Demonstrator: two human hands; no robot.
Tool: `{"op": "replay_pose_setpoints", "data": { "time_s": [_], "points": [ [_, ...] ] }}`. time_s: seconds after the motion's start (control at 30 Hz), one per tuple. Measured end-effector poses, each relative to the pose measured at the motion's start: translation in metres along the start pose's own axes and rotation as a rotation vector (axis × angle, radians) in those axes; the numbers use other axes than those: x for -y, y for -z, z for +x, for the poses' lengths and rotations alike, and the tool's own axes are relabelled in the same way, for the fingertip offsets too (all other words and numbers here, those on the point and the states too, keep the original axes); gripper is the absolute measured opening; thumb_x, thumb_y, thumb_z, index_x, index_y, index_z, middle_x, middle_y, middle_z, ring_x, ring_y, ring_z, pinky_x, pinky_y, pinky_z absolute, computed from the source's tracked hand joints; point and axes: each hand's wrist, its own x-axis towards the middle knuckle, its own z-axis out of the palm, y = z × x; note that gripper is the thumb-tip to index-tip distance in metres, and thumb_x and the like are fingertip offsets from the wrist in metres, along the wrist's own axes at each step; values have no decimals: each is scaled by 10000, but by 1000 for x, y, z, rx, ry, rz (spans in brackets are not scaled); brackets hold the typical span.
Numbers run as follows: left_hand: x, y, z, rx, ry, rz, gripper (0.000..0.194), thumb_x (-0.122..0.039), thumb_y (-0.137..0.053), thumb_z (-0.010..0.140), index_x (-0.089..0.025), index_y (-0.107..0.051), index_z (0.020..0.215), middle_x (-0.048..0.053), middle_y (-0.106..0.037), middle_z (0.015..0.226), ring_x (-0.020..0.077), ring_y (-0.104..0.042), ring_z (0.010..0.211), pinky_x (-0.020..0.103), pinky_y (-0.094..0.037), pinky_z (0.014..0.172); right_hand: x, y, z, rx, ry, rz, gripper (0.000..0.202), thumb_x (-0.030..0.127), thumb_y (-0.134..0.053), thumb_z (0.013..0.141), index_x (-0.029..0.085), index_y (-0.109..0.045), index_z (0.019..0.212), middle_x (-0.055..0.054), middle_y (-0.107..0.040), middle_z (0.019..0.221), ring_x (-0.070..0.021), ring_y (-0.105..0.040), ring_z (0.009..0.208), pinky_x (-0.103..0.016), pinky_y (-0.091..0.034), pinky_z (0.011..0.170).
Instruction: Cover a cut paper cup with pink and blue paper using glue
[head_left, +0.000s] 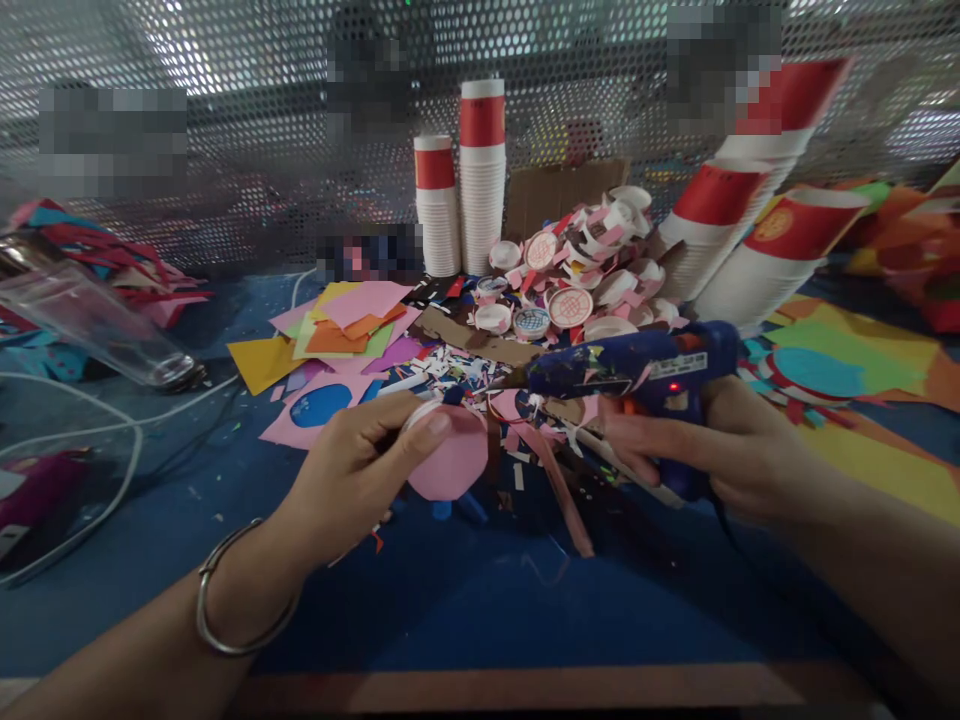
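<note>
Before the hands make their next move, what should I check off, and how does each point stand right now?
1. Left hand has hold of the pink paper disc: ok.
2. Right hand is wrapped around the grip of the glue gun: ok.
3. The red light on the gun is lit: ok.
4. The nozzle is hot enough for glue to flow: cannot tell.
5. The area around the nozzle is free of paper scraps: not ok, they litter the table there.
6. The gun's cord runs free of snags: cannot tell, it fades into shadow.
</note>
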Motion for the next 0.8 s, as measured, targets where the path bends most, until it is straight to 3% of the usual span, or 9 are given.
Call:
{"op": "replay_pose_setpoints", "data": {
  "time_s": [0.17,0.3,0.57,0.8],
  "points": [
    [12,-3,-2,23,204,-326,304,-457,-566,996,-218,-736,917,4,-626,662,123,-527,490,247,-436,394,-2,3,1,-21,-106,137,325,427,-724,899,190,-598,716,33,-544,517,-106,-458,455,-249,-336,453],
    [15,-5,1,-43,295,-530,273,-451,-663,940,-191,-743,919,35,-680,736,135,-601,550,258,-536,452,-2,6,4,-53,-151,218,286,419,-741,889,173,-623,804,40,-548,524,-93,-471,468,-227,-360,474],
    [21,4,15,-433,489,-779,125,-302,-718,874,-186,-673,876,16,-673,730,119,-602,554,231,-493,437,-9,21,13,-115,-308,246,411,396,-704,918,179,-526,618,15,-530,542,-89,-486,487,-223,-374,458],
    [14,3,13,-327,480,-914,174,-215,-851,743,-173,-729,860,9,-712,766,95,-623,601,176,-530,505,-23,24,23,-180,-476,226,368,409,-761,838,182,-565,625,16,-518,540,-90,-461,460,-215,-372,411]
  ]
}}
